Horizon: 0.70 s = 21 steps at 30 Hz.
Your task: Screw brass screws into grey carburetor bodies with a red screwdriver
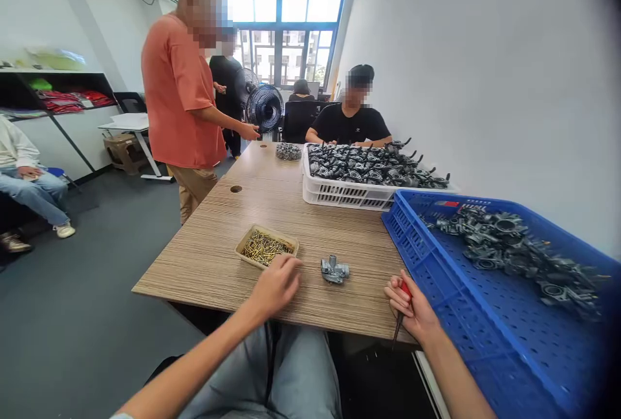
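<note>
My left hand (279, 284) is at the near right edge of a small tan tray (242, 256) filled with small brass-coloured parts (264, 247). Its fingers are curled together, and whatever may be between them is hidden. To the right of this hand, a single grey metal carburetor body (334, 269) lies on the table. My right hand (412, 308), by the table's front edge, is closed around a screwdriver (405, 288) with a red handle. The screwdriver's dark shaft points down toward me.
A blue crate (427, 270) on the right holds several carburetor bodies (504, 231). Behind it, a white crate (339, 194) is heaped with more. A bag of small grey parts (288, 151) lies farther back on the wooden table (204, 244). Co-workers sit and stand around, one at the table's left side.
</note>
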Available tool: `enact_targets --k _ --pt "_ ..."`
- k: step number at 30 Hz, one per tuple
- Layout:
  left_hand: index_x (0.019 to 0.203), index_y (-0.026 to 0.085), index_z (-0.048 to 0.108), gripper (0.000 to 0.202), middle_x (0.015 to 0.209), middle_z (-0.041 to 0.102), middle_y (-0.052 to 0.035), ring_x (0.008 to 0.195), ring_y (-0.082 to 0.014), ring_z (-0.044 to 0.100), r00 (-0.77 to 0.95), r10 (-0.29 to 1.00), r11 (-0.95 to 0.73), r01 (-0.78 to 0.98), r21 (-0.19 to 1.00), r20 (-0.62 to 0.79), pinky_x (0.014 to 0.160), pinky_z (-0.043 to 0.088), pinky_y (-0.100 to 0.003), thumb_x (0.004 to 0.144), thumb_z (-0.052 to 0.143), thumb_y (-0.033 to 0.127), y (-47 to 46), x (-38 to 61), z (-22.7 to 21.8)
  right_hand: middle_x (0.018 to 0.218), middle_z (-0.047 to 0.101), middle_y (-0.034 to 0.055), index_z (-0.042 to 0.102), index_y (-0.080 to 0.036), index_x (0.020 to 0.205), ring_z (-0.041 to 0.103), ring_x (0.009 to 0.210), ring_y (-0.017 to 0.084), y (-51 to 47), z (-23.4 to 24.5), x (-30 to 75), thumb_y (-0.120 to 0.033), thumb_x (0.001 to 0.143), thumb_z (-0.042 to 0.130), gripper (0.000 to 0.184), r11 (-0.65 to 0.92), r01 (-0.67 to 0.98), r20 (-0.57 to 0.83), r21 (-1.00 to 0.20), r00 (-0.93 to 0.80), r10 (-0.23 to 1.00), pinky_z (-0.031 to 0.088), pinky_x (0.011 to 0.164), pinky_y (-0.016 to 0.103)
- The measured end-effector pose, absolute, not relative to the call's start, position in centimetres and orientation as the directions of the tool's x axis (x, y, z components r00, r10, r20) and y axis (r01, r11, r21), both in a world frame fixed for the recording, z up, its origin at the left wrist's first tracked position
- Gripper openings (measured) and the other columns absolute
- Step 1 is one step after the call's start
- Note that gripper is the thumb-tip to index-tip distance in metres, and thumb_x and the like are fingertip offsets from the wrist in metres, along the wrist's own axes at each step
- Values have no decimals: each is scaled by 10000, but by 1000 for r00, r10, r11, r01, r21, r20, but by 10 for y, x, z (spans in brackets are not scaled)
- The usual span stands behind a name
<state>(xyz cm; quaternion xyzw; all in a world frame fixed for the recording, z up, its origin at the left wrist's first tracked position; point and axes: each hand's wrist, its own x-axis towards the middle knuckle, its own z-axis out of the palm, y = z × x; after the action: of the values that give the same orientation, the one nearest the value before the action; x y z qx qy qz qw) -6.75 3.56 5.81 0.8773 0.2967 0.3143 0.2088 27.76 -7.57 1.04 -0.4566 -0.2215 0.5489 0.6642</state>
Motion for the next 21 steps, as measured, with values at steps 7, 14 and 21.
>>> enact_targets --k 7,14,21 --pt "1063 213 631 159 1073 660 -67 1070 -221 591 513 789 -609 724 325 338 933 454 -328 949 521 206 127 -109 81 512 344 -88 615 -172 714 279 389 32 -76 7 277 -375 778 831 303 22 -724 -244 -689 260 934 276 261 88" --pt "926 207 661 114 957 681 -57 916 -213 619 466 857 -504 848 165 221 784 416 -302 928 609 308 152 -91 78 527 356 -85 601 -172 695 296 397 30 -77 9 277 -371 767 840 318 30 -737 -230 -675 249 941 272 263 87" --pt "889 200 673 143 969 682 -94 967 -251 628 496 838 -519 853 54 229 841 395 -341 948 564 272 154 -83 75 529 345 -87 608 -166 698 269 399 23 -75 5 279 -396 778 834 332 21 -746 -237 -666 238 942 262 266 90"
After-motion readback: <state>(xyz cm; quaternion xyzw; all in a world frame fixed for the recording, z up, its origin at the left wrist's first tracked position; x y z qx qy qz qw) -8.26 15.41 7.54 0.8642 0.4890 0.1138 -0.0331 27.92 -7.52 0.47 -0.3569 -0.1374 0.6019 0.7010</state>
